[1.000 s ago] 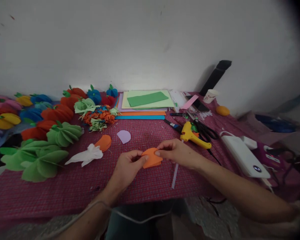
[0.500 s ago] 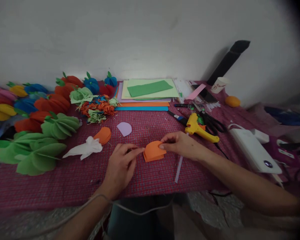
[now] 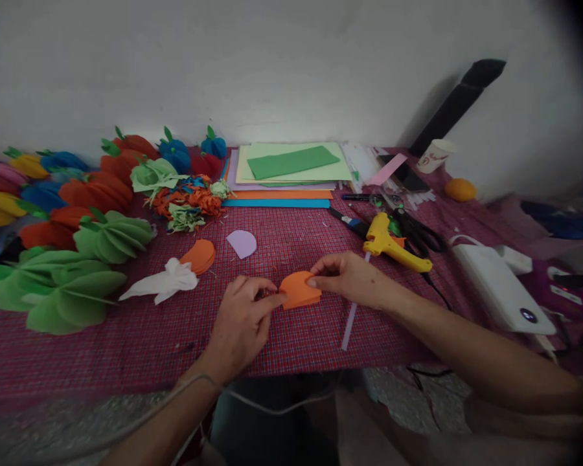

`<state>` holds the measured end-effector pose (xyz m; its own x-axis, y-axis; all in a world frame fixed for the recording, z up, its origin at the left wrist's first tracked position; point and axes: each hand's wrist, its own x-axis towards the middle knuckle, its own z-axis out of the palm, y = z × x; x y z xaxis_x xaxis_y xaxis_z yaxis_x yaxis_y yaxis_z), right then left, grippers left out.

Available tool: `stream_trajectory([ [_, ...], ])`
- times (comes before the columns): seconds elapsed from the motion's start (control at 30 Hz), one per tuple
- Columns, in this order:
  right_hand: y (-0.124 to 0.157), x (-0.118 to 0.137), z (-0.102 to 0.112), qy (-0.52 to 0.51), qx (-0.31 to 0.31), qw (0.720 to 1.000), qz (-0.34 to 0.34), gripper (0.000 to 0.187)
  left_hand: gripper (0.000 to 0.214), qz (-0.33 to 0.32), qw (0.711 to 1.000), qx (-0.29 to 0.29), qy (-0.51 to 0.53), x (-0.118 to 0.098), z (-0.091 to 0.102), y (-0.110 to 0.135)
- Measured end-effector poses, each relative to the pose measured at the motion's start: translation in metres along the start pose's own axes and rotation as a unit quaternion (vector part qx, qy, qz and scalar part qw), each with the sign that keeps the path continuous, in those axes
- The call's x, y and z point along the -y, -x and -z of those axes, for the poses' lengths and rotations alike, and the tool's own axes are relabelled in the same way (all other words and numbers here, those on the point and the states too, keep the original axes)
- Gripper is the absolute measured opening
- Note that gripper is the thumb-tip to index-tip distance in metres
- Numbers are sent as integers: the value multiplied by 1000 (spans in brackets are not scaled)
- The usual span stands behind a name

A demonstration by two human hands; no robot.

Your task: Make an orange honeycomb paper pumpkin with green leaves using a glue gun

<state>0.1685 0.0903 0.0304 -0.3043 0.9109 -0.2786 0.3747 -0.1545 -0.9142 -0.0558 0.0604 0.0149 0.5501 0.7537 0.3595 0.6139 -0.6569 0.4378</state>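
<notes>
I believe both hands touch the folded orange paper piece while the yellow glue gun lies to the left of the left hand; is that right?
Not quite. The head view shows the yellow glue gun lying to the right, beyond the right hand, not left of the left hand. Both hands do touch the folded orange paper piece.

The left hand, apart a moment ago, again touches the orange paper stack.

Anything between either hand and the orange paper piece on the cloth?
Nothing visible. The right hand pinches the orange paper piece at its right edge; the left hand touches its left edge.
</notes>
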Motion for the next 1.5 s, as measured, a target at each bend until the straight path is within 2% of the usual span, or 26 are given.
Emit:
stream_trajectory([
  [0.43,2,2,-2,18,-3,1000,-4,10,36,2,999,27,-35,-2,0,0],
  [0.6,4,5,-2,13,-11,1000,-9,9,42,67,997,15,-35,-5,-3,-1],
  [0.8,15,17,-5,151,-49,985,64,6,59,100,994,40,15,-11,-1,-3],
  [0.93,25,19,-7,269,-46,944,183,7,56,105,992,28,66,-9,2,-4],
  [1.03,35,16,-7,371,-22,881,294,14,58,87,992,46,77,-6,4,-4],
  [1.1,44,12,-8,425,-11,840,337,19,58,67,994,57,63,-4,5,-5],
  [1.2,54,8,-10,475,-15,793,381,21,57,41,996,75,24,-3,7,-9],
  [1.3,58,9,-12,502,-14,763,407,23,55,15,995,97,-23,-5,8,-16],
  [1.5,68,15,-17,522,-15,731,438,25,36,-16,984,143,-102,-11,8,-26],
])
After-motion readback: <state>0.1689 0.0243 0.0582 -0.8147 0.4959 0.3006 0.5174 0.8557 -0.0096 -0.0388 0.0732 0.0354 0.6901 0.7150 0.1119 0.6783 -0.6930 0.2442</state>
